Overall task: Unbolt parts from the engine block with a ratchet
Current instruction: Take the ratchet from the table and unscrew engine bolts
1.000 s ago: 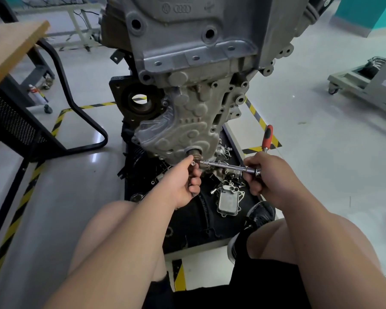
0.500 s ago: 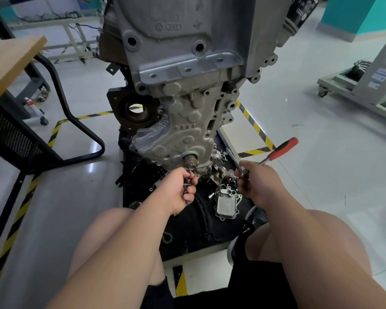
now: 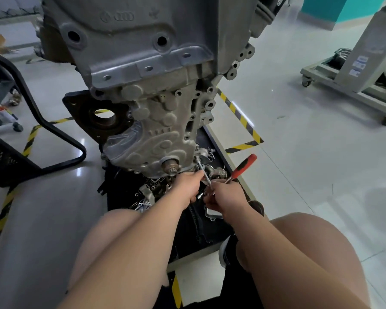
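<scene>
On a glossy tiled floor, the engine block [image 3: 143, 70] stands heavy and rigid. The right hand [image 3: 226, 195] is closed around the stiff steel ratchet [image 3: 241, 169] near its head; leverage is best at the red grip. The left hand [image 3: 187, 186] pinches the extension bar [image 3: 204, 172].

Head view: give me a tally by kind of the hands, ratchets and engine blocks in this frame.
Hands: 2, left hand and right hand
Ratchets: 1, the red-handled ratchet, held in the right hand
Engine blocks: 1, the grey engine block
Total: 4

Rough matt cast-metal engine block [image 3: 156, 121], red plastic-handled ratchet [image 3: 243, 166], glossy tiled floor [image 3: 310, 152].
</scene>
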The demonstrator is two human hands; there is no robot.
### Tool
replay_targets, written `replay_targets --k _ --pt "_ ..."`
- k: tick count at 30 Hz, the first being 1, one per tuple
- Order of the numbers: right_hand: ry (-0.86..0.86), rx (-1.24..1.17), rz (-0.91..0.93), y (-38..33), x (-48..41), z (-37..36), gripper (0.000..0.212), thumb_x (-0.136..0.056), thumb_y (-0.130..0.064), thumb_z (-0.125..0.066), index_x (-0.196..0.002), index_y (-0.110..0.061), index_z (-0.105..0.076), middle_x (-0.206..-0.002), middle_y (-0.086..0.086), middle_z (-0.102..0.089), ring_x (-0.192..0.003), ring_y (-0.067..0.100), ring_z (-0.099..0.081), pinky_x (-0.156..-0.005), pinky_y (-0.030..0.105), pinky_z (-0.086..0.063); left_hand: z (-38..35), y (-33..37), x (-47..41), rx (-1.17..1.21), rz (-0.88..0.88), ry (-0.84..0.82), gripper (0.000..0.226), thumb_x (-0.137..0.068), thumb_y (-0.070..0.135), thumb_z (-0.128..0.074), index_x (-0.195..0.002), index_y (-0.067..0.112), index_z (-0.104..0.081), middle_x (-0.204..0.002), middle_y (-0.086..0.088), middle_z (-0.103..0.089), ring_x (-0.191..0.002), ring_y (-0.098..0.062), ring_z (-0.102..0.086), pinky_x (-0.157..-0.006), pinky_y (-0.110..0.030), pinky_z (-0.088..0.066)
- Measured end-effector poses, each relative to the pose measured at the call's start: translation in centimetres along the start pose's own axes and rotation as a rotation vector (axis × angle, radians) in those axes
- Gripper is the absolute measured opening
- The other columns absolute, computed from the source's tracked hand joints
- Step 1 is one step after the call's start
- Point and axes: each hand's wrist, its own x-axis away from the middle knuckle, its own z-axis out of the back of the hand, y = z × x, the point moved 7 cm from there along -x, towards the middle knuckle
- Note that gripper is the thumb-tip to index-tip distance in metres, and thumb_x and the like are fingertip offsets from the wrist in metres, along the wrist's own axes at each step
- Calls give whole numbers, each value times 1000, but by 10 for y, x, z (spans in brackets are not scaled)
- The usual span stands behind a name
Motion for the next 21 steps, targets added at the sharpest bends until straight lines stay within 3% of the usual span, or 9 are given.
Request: replay_targets --k 4,9,12,16,21 --pt "3 -49 0 4 0 1 21 -91 -3 -48 -104 -8 -63 -89 12 -64 -49 19 -61 -52 30 -53 -3 5 -10 -21 -37 36 24 -95 32 -57 -75 20 -62 -52 2 -32 -42 -14 -29 -42 -20 -23" --pt "26 -105 -31 7 3 4 24 -88 -1 -48 -105 -3 -64 -87 14 -62 -46 19 -58 -53 32 -54 -10 8 -13 -17 -91 45 25 -92 32 -61 -70 21 -66 -42 8 -36 -47 -14 -33 -46 -23 -25" --pt "31 -92 -57 7 7 3 26 -90 -2 -44 -109 -1 -63 -83 17 -59 -43 20 -53 -43 26 -46 -13 6 -12 1 -95 64 25 -91 30 -60 -69 22 -68 -37 13 -41 -46 -12 -36 -45 -22 -27" --pt "35 -107 -27 2 13 -2 21 -92 -2 -43 -99 -4 -63 -78 15 -58 -37 16 -52 -38 22 -41 -10 6 -12 13 -128 128 27 -89 31 -60 -65 22 -68 -50 7 -56 -49 -15 -46 -47 -22 -34" --pt "42 -121 7 -4 13 -7 19 -92 -3 -47 -84 -11 -62 -70 9 -61 -38 15 -55 -44 26 -50 -6 8 -14 53 -160 187 29 -89 30 -61 -61 22 -66 -66 -1 -66 -68 -21 -59 -67 -31 -50"
